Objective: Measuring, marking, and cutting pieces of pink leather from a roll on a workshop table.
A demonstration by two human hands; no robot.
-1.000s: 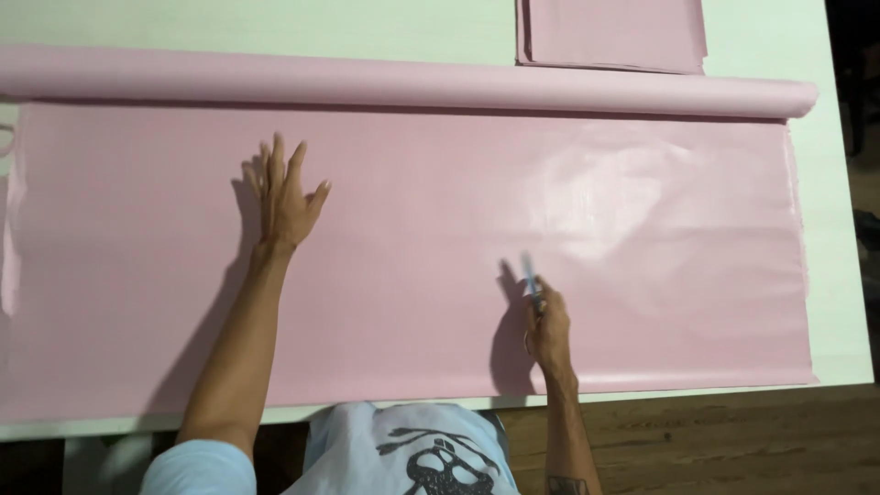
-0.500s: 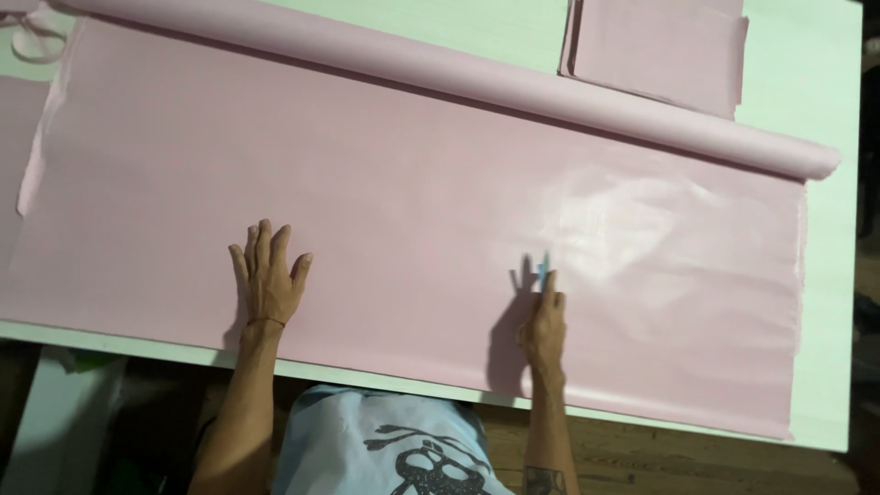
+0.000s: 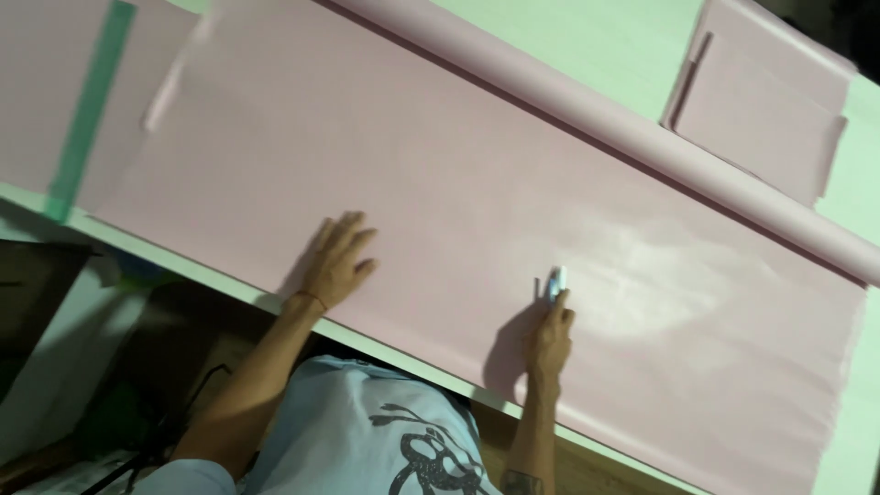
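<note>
We saw the left hand lying flat with fingers spread on the pink sheet, low in the middle of the frame. Right of it, the right hand was clamped on a small cutter, its tip touching the sheet. The roll ran across the upper right.

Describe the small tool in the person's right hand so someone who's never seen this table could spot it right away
Start with the big pink sheet unrolled across the pale table. Near its front edge, right of the flat left hand, the right hand has its grip closed round a small tool. It is the only whitish, slim thing standing on all that pink; its exact kind is too small to tell.
</note>
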